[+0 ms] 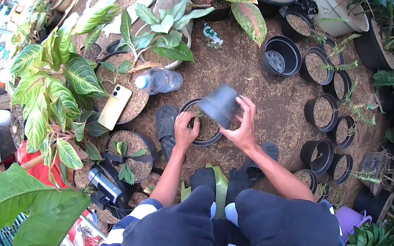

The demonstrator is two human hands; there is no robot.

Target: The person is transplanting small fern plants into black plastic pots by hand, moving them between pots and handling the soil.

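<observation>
- Right hand (244, 129) grips a small black pot (219, 105), tipped over with its base up, fingers spread around its wall; the pot hangs just above a larger black pot (200, 141) that sits on the ground
- Left hand (185, 130) rests inside that larger pot, fingers curled and pressed together on the soil or a small plant; what exactly it pinches cannot be told
- Small pot looks like thin plastic: light, a little bendy, likely to shed loose soil when tipped; judged best held around the wall or at the rim, not squeezed hard
- Larger pot, soil-filled, likely heavier; best taken at the rim with both hands
- Head view, around the hands: ground covered in brown husk; a clear water bottle (160, 81) lies just left of the larger pot; a yellow phone (114, 106) rests on another soil-filled pot; a dark sandal (166, 129) lies beside the left hand
- To the right, a row of black pots (323, 112), some filled, some empty; to the left, broad green-and-white leafy plants (56, 88)
- Person's knees in dark cloth fill the lower edge
</observation>
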